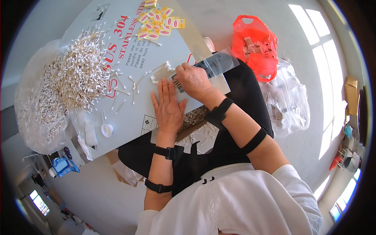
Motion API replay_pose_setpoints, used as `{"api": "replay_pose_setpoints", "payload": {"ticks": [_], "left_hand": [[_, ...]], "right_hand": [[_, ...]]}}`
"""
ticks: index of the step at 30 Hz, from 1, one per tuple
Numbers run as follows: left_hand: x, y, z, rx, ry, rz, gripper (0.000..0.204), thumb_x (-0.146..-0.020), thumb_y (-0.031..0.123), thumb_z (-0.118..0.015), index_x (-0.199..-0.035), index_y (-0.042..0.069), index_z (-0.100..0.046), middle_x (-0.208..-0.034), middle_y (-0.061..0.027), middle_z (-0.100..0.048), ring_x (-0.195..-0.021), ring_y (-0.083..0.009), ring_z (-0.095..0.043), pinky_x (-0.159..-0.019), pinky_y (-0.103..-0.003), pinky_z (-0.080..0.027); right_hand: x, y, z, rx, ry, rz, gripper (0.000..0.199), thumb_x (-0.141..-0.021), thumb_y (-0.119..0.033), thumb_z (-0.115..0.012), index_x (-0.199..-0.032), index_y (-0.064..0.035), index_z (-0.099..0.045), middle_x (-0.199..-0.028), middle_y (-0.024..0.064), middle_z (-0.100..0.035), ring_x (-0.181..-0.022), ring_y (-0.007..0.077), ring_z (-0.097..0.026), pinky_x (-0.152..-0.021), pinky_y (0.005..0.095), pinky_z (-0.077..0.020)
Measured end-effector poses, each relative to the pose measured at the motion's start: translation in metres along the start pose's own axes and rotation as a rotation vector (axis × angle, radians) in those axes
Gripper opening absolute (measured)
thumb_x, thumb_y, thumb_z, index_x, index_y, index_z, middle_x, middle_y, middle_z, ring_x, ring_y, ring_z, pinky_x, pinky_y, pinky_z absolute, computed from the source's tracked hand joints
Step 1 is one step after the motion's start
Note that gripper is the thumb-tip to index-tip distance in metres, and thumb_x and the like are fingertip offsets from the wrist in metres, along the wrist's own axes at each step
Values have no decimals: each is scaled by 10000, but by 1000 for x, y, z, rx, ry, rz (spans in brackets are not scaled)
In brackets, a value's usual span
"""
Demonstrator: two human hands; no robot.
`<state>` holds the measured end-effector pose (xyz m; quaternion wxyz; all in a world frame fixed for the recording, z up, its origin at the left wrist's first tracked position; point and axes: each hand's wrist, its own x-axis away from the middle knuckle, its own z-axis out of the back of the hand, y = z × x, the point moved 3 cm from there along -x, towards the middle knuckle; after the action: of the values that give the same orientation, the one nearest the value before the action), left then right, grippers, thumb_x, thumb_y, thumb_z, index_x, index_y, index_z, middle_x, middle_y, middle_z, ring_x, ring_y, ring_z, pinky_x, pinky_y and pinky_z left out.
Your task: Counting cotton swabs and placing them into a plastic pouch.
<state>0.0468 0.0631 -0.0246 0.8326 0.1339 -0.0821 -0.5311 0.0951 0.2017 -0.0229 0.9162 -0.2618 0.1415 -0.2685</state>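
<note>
My left hand lies flat, palm down, fingers apart, on a pale grey board resting across my lap. Just right of it, my right hand grips a clear plastic sleeve that reaches up and right from my fingers. A small bundle of cotton swabs lies on the board just left of my right hand's fingertips. A large heap of cotton swabs covers the board's left part, with loose swabs scattered between the heap and my hands.
Small yellow-and-red packets lie at the board's far edge. An orange plastic bag and a clear bag sit on the floor to the right. A clear bag of swabs bulges at the left. A small white cap rests near the board's front edge.
</note>
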Motion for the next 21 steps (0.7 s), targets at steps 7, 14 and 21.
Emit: {"api": "replay_pose_setpoints", "payload": {"ticks": [7,14,21], "left_hand": [[-1,2,-1,-2,9,28,713,-941,334,-550,-1505,17,-251,-1587,-170,-200,-1481,-335,-147,-1171,-555,-68],[-2,2,-2,-25,36,30,757,-905,345,-602,-1508,35,-265,-1586,-160,-217,-1481,-316,-162,-1173,-542,-75],[1,3,-4,-70,5,54,763,-901,351,-608,-1510,44,-265,-1593,-139,-207,-1483,-314,-153,-1168,-561,-70]], "right_hand": [[-7,5,5,-15,-62,82,209,-828,-200,-676,-860,-32,-554,-834,126,-617,-762,335,-651,-628,411,-523],[-10,-1,2,83,-115,13,210,-848,-198,-660,-907,-18,-568,-854,143,-633,-785,337,-658,-646,415,-525],[-8,-2,6,58,-200,132,181,-845,-173,-650,-881,-5,-592,-870,148,-637,-802,331,-663,-656,404,-535]]}}
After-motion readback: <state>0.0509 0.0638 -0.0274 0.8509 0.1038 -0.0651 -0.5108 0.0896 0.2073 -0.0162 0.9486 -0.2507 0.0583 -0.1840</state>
